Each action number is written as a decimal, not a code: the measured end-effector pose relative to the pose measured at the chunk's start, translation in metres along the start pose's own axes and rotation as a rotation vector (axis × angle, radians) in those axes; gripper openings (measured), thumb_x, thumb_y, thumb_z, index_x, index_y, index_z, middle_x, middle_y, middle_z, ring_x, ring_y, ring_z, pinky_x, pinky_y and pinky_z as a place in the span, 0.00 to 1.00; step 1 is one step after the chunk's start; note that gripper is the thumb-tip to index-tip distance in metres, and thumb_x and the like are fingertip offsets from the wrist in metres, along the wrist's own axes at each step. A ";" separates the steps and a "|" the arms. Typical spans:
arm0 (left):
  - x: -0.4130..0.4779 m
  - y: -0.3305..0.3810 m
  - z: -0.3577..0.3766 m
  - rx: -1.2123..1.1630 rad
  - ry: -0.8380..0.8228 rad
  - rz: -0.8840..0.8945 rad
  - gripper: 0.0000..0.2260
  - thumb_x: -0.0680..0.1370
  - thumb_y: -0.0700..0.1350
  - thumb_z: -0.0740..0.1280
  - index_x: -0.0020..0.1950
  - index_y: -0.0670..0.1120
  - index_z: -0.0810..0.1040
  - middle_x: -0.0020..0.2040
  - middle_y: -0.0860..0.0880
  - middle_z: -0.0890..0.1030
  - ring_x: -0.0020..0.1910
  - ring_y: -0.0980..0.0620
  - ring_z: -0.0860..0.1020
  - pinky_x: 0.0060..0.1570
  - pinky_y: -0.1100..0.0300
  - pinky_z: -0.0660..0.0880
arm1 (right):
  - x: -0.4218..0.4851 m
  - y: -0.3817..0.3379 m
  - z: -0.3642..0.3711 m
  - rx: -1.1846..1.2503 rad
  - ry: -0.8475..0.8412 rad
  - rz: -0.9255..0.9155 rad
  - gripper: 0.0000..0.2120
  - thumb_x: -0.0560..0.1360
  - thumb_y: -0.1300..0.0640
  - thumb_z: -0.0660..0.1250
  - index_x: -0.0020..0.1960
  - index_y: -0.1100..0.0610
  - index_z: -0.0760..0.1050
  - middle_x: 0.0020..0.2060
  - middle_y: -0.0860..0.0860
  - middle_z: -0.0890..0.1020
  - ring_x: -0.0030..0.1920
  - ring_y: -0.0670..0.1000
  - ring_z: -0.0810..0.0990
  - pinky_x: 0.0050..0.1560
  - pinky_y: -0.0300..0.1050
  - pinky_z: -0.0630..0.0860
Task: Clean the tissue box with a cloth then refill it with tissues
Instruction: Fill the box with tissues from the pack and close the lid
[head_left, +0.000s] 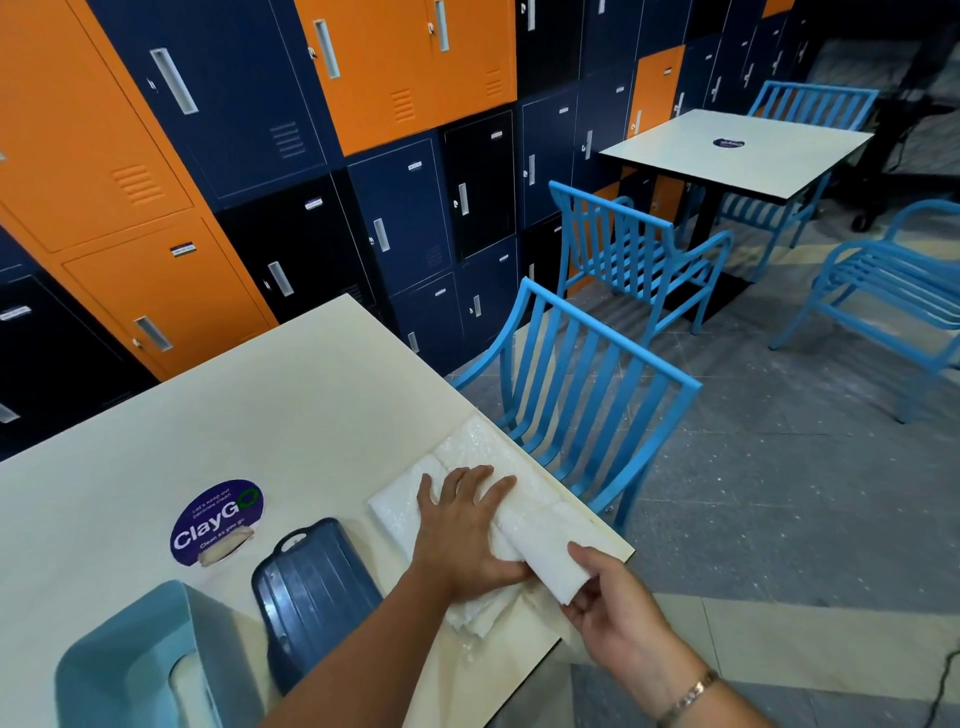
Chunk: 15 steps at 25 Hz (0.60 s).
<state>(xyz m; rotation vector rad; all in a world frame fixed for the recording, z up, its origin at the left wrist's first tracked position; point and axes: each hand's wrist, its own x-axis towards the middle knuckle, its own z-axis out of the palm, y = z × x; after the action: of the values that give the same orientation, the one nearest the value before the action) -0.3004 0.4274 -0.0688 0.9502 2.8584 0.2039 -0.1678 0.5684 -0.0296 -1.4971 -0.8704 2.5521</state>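
Tissues (545, 545) are a white stack lying along the right edge of the table (311, 415), with something shiny and crinkly at the far end, can't tell what. Right hand (608, 603) pinches the near end of the stack, thumb on top and fingers curled under. Left hand (467, 525) lies flat across the middle of the stack, fingers straight and a bit spread. Just left of that a dark blue ribbed cover (311, 587) lies flat. The light blue tissue box (104, 654) sits at the near left, something white showing in its slot. A purple ClayGo sticker (215, 519) is just beyond those two. A blue chair (582, 384) stands against the table's right side, with lockers (208, 156) along the far wall.
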 end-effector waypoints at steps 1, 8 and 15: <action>0.000 -0.001 0.000 0.000 0.001 -0.007 0.47 0.64 0.81 0.58 0.79 0.65 0.54 0.81 0.56 0.55 0.81 0.49 0.51 0.76 0.34 0.40 | -0.002 0.001 -0.003 -0.011 0.013 -0.037 0.17 0.76 0.66 0.69 0.64 0.60 0.76 0.54 0.59 0.84 0.49 0.57 0.82 0.43 0.49 0.76; 0.003 -0.001 -0.003 0.021 -0.036 -0.049 0.48 0.62 0.83 0.57 0.79 0.64 0.56 0.81 0.55 0.56 0.80 0.49 0.51 0.76 0.33 0.39 | -0.075 -0.032 -0.022 -0.007 -0.037 -0.269 0.17 0.76 0.66 0.67 0.63 0.55 0.77 0.54 0.57 0.85 0.48 0.56 0.82 0.43 0.49 0.77; 0.013 0.002 -0.031 0.023 -0.278 -0.077 0.50 0.64 0.86 0.50 0.81 0.63 0.50 0.84 0.52 0.51 0.82 0.46 0.49 0.74 0.28 0.39 | -0.115 -0.065 -0.001 0.038 -0.165 -0.379 0.14 0.77 0.66 0.65 0.61 0.58 0.78 0.52 0.55 0.87 0.50 0.55 0.84 0.54 0.56 0.78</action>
<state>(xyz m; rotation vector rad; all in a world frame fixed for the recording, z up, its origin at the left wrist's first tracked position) -0.3145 0.4339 -0.0386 0.7991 2.6395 0.0281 -0.1205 0.5863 0.0926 -1.0048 -1.0064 2.4127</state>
